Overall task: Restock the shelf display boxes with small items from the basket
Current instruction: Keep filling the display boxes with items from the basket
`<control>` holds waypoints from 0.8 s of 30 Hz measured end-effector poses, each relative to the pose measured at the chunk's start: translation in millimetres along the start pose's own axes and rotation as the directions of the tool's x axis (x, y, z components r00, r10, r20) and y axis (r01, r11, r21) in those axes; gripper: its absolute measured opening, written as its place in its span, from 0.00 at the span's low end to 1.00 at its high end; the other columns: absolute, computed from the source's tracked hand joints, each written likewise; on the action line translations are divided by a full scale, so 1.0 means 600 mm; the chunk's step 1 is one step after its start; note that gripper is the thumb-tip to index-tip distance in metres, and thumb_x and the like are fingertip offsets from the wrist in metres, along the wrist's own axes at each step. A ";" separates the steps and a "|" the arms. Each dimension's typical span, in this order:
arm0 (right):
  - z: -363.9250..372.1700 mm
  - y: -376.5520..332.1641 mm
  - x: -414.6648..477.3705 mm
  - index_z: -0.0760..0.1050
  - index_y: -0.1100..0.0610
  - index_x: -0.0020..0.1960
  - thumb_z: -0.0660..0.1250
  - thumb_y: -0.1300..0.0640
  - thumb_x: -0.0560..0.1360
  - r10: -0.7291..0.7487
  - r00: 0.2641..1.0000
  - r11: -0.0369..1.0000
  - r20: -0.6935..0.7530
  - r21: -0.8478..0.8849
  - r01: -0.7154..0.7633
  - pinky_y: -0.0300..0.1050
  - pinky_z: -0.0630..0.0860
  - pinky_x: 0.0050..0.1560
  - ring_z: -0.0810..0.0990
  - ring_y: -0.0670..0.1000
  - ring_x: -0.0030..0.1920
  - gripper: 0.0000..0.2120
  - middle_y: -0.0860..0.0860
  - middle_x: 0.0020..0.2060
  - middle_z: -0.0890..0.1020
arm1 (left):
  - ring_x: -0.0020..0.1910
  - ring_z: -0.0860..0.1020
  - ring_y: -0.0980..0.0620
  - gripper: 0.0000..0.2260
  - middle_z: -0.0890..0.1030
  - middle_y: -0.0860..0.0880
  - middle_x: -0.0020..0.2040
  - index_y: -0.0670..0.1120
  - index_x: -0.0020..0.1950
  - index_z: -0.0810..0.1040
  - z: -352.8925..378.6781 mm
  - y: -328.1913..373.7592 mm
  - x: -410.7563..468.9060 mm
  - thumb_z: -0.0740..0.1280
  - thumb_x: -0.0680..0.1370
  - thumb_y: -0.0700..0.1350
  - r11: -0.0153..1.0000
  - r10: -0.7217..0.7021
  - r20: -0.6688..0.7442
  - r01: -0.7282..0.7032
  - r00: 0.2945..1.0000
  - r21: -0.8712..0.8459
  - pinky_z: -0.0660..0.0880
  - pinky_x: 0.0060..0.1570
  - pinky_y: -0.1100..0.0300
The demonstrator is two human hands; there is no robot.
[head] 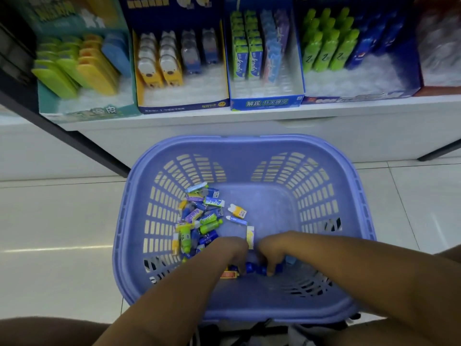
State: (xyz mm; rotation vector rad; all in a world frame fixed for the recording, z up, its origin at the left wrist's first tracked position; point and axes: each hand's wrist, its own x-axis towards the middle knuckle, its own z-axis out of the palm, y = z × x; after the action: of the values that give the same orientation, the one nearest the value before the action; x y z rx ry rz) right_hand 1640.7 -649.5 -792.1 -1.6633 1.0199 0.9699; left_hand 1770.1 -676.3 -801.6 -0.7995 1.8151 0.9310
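Here we go, and I'd call this midway. The cardboard display boxes [267, 103] on the white shelf [324, 109] each hold rows at the back, but bare white floor shows at the front of every one, so there is room to fill. Plenty is left to shift, too: a heap of small colourful packets and bottles [199, 221] lies on the left of the floor of the lilac-blue slotted plastic basket [249, 141], which sits on the pale tiled floor [50, 221] just below the shelf.

Both hands are down inside, near the wall closest to me. My left hand [233, 254] and right hand [273, 253] sit close side by side, fingers curled downward onto a few dark blue pieces [252, 268] lying between them, with a small orange packet [228, 274] just beside my left fingers. My knuckles hide the fingertips, so I cannot tell whether either hand has pinched a piece or only touches it. Nothing is lifted yet.
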 end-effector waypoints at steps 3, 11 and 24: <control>-0.002 0.002 -0.001 0.77 0.60 0.57 0.74 0.52 0.69 0.000 1.000 1.000 0.014 0.009 0.000 0.49 0.74 0.54 0.78 0.57 0.54 0.20 0.57 0.56 0.79 | 0.43 0.80 0.45 0.18 0.83 0.42 0.50 0.40 0.54 0.80 0.004 0.000 0.003 0.74 0.71 0.51 0.997 0.025 0.047 -0.022 0.999 -0.075 0.77 0.46 0.54; -0.102 0.013 -0.071 0.77 0.63 0.55 0.65 0.53 0.75 0.047 0.989 0.977 -0.143 0.212 -0.016 0.42 0.70 0.36 0.73 0.53 0.39 0.15 0.56 0.42 0.76 | 0.29 0.73 0.52 0.09 0.75 0.47 0.33 0.45 0.38 0.75 -0.032 -0.005 -0.021 0.69 0.74 0.49 0.912 0.012 0.098 0.030 0.995 -0.409 0.72 0.31 0.62; -0.251 0.098 -0.393 0.74 0.61 0.50 0.60 0.80 0.69 -0.115 0.766 0.614 -0.633 0.561 0.556 0.33 0.73 0.41 0.75 0.48 0.40 0.18 0.56 0.42 0.78 | 0.35 0.83 0.51 0.10 0.83 0.46 0.37 0.41 0.49 0.76 -0.232 0.067 -0.193 0.57 0.81 0.42 -0.155 0.149 -0.555 -0.535 0.819 -0.831 0.80 0.43 0.58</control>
State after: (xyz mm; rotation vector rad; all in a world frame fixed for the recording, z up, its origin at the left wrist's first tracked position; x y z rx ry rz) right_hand 1527.8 -760.3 -553.9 -1.3500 1.1627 -0.2456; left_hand 1720.5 -759.5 -643.5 -1.3310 1.2082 2.9153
